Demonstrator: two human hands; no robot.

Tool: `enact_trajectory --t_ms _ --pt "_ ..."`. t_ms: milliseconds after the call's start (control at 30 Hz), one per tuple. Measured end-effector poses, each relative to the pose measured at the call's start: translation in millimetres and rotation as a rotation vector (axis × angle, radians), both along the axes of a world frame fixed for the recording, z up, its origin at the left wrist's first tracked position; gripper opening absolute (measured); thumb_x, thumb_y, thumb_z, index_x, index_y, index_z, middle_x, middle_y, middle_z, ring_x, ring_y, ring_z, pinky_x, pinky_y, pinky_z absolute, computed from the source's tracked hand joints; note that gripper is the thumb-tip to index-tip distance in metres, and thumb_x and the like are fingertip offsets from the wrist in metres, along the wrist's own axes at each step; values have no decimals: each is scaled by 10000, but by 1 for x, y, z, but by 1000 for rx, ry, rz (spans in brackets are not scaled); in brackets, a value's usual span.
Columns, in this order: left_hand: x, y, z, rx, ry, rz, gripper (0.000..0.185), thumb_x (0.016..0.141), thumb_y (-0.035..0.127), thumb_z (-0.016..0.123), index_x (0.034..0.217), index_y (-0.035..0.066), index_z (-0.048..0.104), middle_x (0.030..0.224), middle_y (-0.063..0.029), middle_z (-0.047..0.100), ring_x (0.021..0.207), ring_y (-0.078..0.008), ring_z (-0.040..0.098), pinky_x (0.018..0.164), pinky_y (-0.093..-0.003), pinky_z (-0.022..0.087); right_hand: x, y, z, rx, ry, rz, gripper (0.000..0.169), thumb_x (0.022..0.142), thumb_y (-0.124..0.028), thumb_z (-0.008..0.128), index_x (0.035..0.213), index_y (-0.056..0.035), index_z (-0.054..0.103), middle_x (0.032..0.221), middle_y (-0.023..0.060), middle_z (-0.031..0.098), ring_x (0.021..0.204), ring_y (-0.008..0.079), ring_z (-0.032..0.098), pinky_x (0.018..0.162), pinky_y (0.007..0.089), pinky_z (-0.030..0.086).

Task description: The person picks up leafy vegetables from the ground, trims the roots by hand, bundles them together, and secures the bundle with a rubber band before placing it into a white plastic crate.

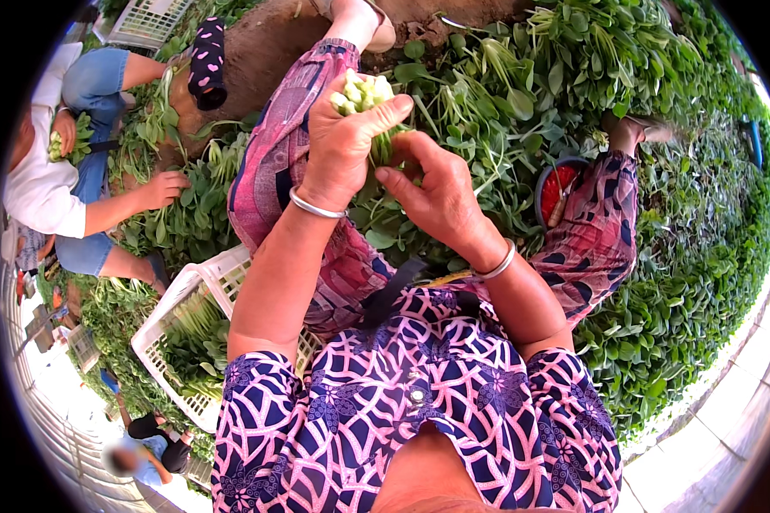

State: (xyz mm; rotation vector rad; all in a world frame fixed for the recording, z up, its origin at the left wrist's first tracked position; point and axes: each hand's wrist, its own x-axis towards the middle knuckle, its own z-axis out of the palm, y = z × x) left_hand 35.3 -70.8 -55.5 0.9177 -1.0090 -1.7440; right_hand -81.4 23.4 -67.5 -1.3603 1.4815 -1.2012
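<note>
My left hand (346,131) is closed around a bunch of leafy greens (361,95), its pale cut stem ends pointing up past my thumb. Just right of it, my right hand (433,189) has its thumb and fingers curled near the lower stems; whether it pinches anything is hidden. Below both hands, cut greens (506,96) lie loose between my legs. A dark round bowl (540,192) holds something red and a knife-like tool with a light handle (558,208), beside my right leg. A silver bangle circles each wrist.
A white plastic crate (167,378) with greens stands left of me. At the left, a co-worker (51,199) sits holding greens, one hand over the pile. Growing leafy plants (667,333) fill the right side. Another crate (147,22) stands at upper left; another person (144,449) is farther off.
</note>
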Motion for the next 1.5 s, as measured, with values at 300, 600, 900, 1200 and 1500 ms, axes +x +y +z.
enact_trajectory --t_ms 300,600,900,1200,1500 --pt "-5 -13 13 -421 -130 309 192 803 -12 800 922 45 660 855 9 677 730 -63 621 683 -217 517 -102 43 -163 301 814 -287 672 769 -323 829 1304 -15 563 1119 232 637 1053 369 625 953 404 496" --pt "0 -16 9 -275 -19 215 144 832 -35 760 934 30 683 882 -31 701 791 -127 683 735 -242 540 -57 88 -231 708 121 -267 652 669 -91 757 1271 23 534 1048 220 685 982 327 664 872 400 527" --pt "16 -9 17 -127 67 233 107 844 7 749 938 -9 700 868 -83 719 773 -170 705 727 -294 568 -78 114 -122 736 -441 63 590 748 114 627 1325 46 525 1009 46 684 824 114 650 660 224 499" --pt "10 -12 16 -86 58 206 214 780 -32 779 969 -10 683 887 -77 706 769 -173 697 721 -302 560 -180 104 -47 312 260 -204 500 889 -115 732 1340 12 559 1154 151 672 1018 228 659 857 318 526" --pt "14 -29 -9 20 -104 42 239 902 170 725 1014 -38 685 940 -130 701 860 -217 674 798 -354 550 -379 304 -160 511 318 -1107 252 864 -210 726 982 12 721 823 89 740 757 157 694 689 311 539"
